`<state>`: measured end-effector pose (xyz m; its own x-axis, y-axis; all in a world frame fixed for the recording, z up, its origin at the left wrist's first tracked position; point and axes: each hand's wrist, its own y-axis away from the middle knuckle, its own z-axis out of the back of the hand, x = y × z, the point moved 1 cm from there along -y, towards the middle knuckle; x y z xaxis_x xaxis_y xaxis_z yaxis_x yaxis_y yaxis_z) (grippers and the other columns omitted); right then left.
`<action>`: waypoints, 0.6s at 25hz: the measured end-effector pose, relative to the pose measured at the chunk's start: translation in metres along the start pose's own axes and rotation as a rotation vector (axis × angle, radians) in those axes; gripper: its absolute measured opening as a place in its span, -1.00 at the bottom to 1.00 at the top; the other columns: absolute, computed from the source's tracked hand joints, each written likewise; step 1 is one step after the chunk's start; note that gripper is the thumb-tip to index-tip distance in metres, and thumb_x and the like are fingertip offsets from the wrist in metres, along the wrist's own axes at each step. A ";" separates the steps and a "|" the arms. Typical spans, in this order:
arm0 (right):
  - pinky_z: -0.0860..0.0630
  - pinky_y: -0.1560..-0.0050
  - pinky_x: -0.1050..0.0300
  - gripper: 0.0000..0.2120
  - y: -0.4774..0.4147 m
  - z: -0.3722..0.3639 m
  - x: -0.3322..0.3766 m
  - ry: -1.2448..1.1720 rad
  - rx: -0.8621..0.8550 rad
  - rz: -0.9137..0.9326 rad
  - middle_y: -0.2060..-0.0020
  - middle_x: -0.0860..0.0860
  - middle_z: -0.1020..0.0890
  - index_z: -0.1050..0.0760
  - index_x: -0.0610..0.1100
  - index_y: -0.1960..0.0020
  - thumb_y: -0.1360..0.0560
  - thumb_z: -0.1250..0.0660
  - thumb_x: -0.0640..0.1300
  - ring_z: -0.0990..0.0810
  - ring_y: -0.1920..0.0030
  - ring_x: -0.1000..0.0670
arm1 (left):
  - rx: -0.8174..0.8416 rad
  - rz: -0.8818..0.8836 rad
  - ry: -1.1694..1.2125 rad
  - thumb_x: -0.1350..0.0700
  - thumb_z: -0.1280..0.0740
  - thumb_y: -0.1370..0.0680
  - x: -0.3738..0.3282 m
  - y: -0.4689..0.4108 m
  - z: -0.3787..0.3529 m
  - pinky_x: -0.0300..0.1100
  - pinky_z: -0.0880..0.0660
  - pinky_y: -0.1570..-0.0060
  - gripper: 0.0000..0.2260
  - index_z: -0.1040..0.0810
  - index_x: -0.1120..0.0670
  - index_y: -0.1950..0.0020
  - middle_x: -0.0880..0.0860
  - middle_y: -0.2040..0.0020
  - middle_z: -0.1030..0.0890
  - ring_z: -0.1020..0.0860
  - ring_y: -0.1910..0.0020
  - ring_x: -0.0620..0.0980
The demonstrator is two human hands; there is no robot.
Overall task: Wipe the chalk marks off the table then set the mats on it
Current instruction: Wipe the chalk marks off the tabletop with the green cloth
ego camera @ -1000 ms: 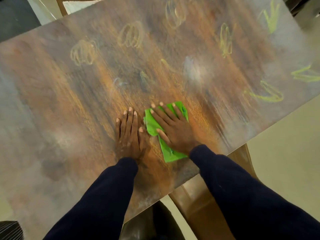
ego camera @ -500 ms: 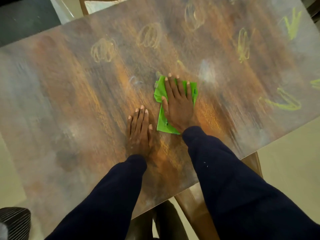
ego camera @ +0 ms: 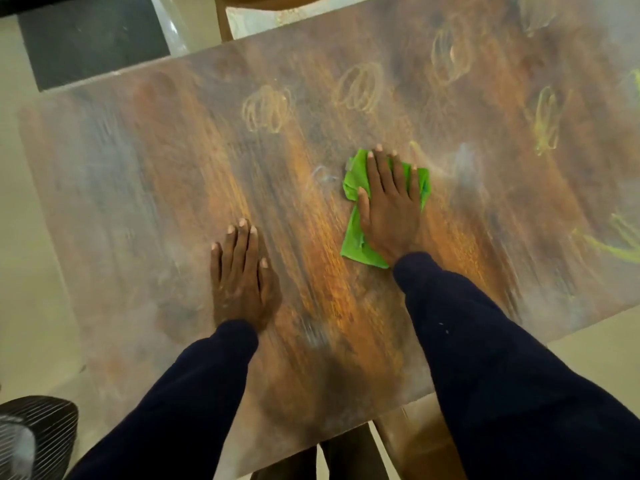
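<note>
Green cloth [ego camera: 356, 240] under flat right hand [ego camera: 389, 216]

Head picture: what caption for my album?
Right hand presses a green cloth on the wooden table near chalk scribbles; left hand rests flat.

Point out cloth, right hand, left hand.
cloth [ego camera: 355, 244]: head view, lower flap showing beside the wrist.
right hand [ego camera: 389, 213]: head view, back of the hand.
left hand [ego camera: 239, 282]: head view, back of the hand.
</note>
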<state>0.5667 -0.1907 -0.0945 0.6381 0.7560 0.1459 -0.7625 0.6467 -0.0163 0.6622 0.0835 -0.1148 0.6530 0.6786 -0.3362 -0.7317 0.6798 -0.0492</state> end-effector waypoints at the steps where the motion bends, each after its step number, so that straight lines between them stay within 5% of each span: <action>1: -0.03 -0.68 -0.31 -0.39 -0.013 -0.004 0.023 -0.005 -0.015 -0.003 -0.72 -0.08 -0.18 -0.15 -0.14 -0.73 -0.73 -0.03 0.07 -0.12 -0.71 -0.17 | -0.004 0.000 -0.006 0.08 -0.02 -0.74 0.002 0.000 0.000 0.23 -0.07 -0.67 -0.48 -0.21 0.19 -0.71 0.13 -0.73 -0.15 -0.07 -0.73 0.08; 6: 0.01 -0.69 -0.30 -0.39 0.024 -0.014 0.093 -0.037 0.063 0.309 -0.73 -0.07 -0.13 -0.12 -0.13 -0.73 -0.75 -0.08 0.08 -0.06 -0.73 -0.17 | -0.029 0.004 0.004 0.11 -0.06 -0.73 0.002 0.000 0.000 0.27 -0.13 -0.65 -0.49 -0.25 0.18 -0.70 0.12 -0.72 -0.18 -0.10 -0.73 0.07; 10: 0.02 -0.70 -0.28 -0.38 0.086 0.001 0.023 0.005 0.212 0.650 -0.74 -0.03 -0.06 -0.05 -0.10 -0.75 -0.77 -0.03 0.11 -0.02 -0.73 -0.12 | -0.039 0.001 -0.008 0.12 -0.06 -0.74 0.003 0.000 0.000 0.26 -0.12 -0.65 -0.49 -0.23 0.20 -0.70 0.14 -0.72 -0.18 -0.11 -0.72 0.10; 15: 0.00 -0.69 -0.32 -0.40 0.007 0.010 -0.035 -0.009 0.082 0.134 -0.73 -0.06 -0.14 -0.09 -0.10 -0.74 -0.75 -0.03 0.07 -0.07 -0.73 -0.14 | 0.012 -0.001 -0.012 0.07 0.01 -0.75 0.000 0.000 0.004 0.25 -0.05 -0.67 -0.48 -0.20 0.19 -0.71 0.16 -0.73 -0.13 -0.06 -0.73 0.12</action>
<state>0.5376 -0.2134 -0.0894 0.5292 0.8339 0.1568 -0.8473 0.5293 0.0442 0.6632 0.0844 -0.1109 0.6559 0.6812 -0.3252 -0.7289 0.6835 -0.0382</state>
